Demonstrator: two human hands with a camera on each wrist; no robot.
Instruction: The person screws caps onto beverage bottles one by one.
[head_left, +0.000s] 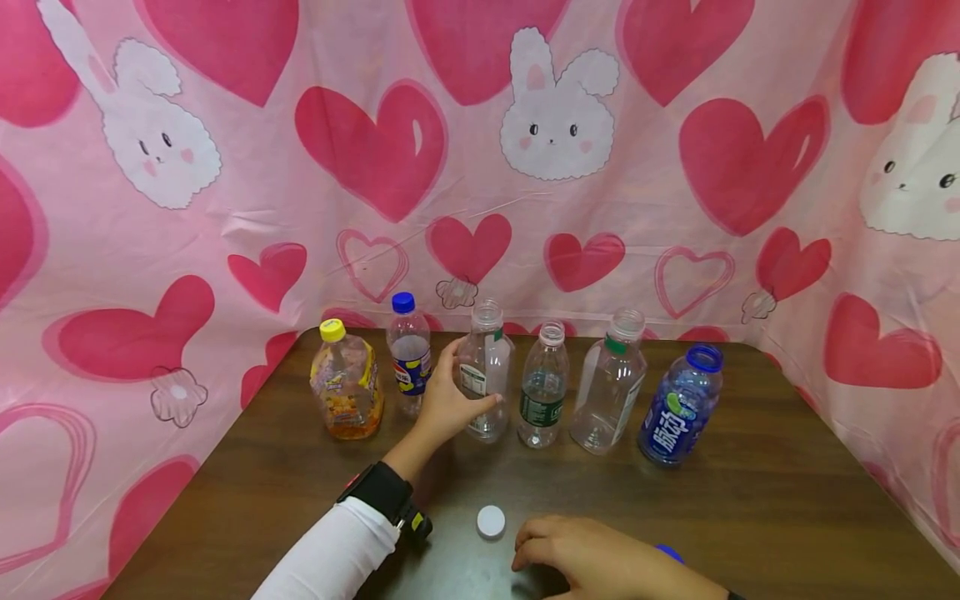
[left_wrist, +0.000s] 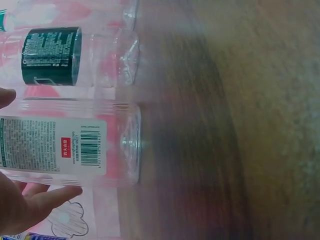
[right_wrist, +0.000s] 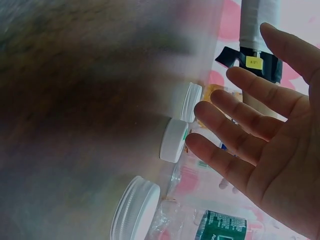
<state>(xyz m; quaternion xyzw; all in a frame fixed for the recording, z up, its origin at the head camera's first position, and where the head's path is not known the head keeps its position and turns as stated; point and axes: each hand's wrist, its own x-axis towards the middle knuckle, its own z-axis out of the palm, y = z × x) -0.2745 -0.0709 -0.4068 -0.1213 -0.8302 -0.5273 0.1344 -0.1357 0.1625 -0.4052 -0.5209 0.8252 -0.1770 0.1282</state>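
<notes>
My left hand (head_left: 447, 400) grips a clear bottle (head_left: 489, 375) with a white label and no cap, standing upright on the table. In the left wrist view the thumb lies along one side of the bottle (left_wrist: 122, 145) and the fingers (left_wrist: 50, 197) along the other. Lower down, my right hand (head_left: 588, 554) hovers over the table front, its fingers spread and relaxed, holding nothing. Near its fingertips lies a white cap (head_left: 491, 522). The right wrist view has three white caps, the largest one (right_wrist: 137, 210) closest; two are hidden in the head view.
Left of the held bottle stand a yellow-capped bottle (head_left: 347, 383) and a blue-capped bottle (head_left: 409, 358). On its right are a green-labelled bottle (head_left: 543, 400), a larger clear bottle (head_left: 609, 392) and a blue bottle (head_left: 678, 408), all uncapped. A blue cap (head_left: 670, 552) shows behind the right forearm.
</notes>
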